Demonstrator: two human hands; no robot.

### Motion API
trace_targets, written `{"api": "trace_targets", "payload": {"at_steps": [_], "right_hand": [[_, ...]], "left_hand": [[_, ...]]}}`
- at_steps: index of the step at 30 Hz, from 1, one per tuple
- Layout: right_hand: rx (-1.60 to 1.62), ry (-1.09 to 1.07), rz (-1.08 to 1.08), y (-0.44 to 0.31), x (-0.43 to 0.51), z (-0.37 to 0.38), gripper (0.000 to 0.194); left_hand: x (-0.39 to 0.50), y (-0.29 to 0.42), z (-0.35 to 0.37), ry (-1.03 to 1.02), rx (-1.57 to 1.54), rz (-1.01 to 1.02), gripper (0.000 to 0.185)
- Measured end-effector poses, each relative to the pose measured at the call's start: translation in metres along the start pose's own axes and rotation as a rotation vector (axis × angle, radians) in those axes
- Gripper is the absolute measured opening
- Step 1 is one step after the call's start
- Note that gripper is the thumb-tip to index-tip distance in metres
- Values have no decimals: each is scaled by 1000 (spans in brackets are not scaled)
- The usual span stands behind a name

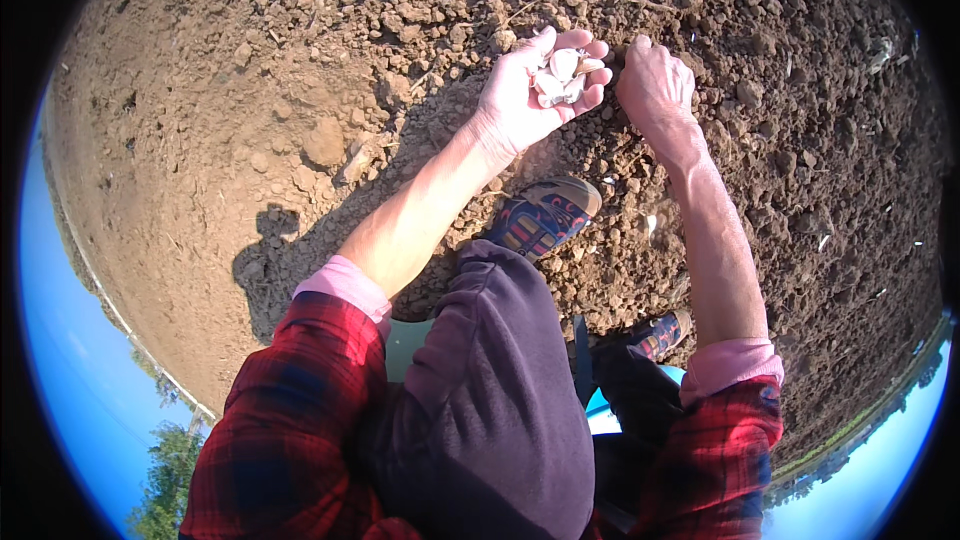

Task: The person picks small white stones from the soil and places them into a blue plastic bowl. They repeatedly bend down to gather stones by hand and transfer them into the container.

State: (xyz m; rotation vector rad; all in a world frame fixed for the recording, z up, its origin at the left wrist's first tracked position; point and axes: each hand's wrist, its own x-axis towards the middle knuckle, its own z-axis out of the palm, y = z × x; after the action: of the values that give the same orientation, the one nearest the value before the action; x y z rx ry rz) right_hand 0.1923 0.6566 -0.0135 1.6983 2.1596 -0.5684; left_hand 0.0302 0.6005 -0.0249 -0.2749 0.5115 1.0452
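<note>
My left hand (536, 90) is palm up, fingers curled around a small heap of whitish garlic cloves (562, 75). Just to its right, my right hand (656, 82) is back up over the cloddy brown soil (450, 7), with its fingers bent downward. The fingertips of that hand are hidden, so whether they pinch something cannot be told. A whitish piece, perhaps a clove, lies on the soil (651, 223) below, between my forearms.
My patterned shoe (547, 214) stands on the soil below my left hand; the other shoe (664, 334) is farther back, at the right. A pale green object (406, 349) shows beside my leg. Larger clods (324, 141) and pale bits are scattered around.
</note>
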Motion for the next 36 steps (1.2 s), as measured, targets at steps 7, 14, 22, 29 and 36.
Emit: {"api": "trace_targets", "payload": {"at_steps": [7, 14, 22, 29, 36], "right_hand": [[158, 77, 40, 4, 32, -2, 16], [465, 333, 108, -1, -15, -18, 15], [564, 317, -291, -23, -62, -8, 21], [884, 351, 22, 53, -19, -39, 20], [311, 275, 42, 118, 52, -30, 23]], "left_hand": [[10, -4, 8, -38, 10, 32, 42], [5, -4, 4, 26, -29, 64, 40], [9, -4, 5, -207, 48, -7, 36], [23, -5, 11, -4, 93, 58, 38], [44, -16, 22, -52, 75, -21, 41]]}}
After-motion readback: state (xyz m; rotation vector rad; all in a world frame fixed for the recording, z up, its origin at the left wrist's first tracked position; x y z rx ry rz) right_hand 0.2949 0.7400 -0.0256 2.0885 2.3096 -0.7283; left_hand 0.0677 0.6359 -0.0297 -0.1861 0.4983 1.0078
